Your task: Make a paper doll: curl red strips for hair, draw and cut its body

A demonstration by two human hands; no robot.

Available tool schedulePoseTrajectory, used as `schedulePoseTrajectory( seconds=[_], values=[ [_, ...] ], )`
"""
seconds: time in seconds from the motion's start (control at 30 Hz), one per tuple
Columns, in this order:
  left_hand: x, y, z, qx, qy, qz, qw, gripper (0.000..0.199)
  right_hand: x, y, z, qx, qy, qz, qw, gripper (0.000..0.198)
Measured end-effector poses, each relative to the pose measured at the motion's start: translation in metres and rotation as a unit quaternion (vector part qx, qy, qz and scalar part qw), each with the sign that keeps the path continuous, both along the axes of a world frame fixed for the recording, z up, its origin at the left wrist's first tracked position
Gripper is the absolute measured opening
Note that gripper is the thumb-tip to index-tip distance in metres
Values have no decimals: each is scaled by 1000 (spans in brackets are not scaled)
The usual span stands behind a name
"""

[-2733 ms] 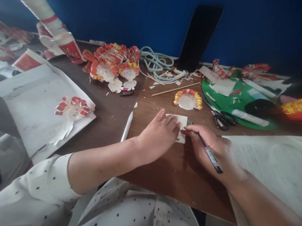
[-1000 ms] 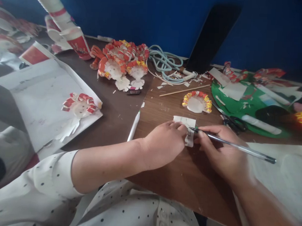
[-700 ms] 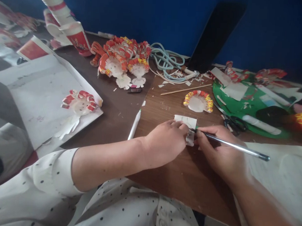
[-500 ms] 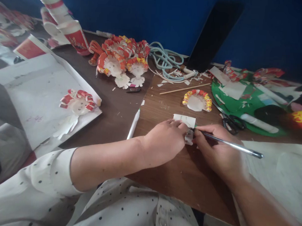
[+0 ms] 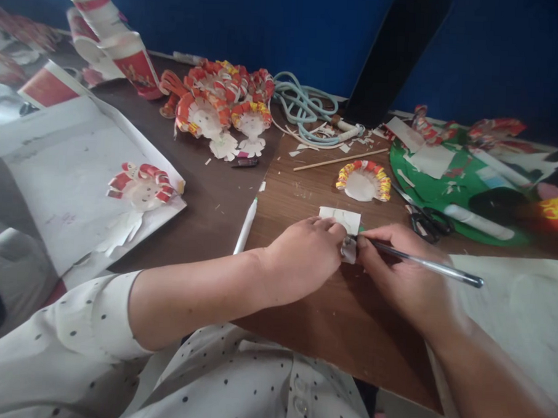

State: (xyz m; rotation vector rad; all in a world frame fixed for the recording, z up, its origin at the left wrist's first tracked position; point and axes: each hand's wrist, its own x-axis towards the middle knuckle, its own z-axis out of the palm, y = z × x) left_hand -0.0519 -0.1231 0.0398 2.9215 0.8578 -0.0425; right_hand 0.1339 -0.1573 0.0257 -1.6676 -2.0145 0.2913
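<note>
Several bent fingers (image 5: 336,230) of the left hand (image 5: 299,259), palm down, cover part of a small white paper (image 5: 350,220), which shows just beyond them; their hold is hidden. The right hand (image 5: 400,276), tilted sideways, pinches a slanting pen (image 5: 438,267) nearby.

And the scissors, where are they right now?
In the head view, the scissors are right of centre, just beyond the right hand, by the near left edge of the green sheet and right of the red-and-yellow-rimmed paper piece.
</note>
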Motion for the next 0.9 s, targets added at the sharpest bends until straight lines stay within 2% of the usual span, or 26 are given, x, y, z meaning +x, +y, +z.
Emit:
schedulePoseTrajectory(
  seconds=[0.3,0.9],
  values=[
    [0,0,4,-17,17,1,1000,21,0,-3,3,12,-17,10,1000,20],
    [-2,0,2,2,6,-18,1000,16,0,-6,4,-7,-23,-3,1000,22]
  ],
)
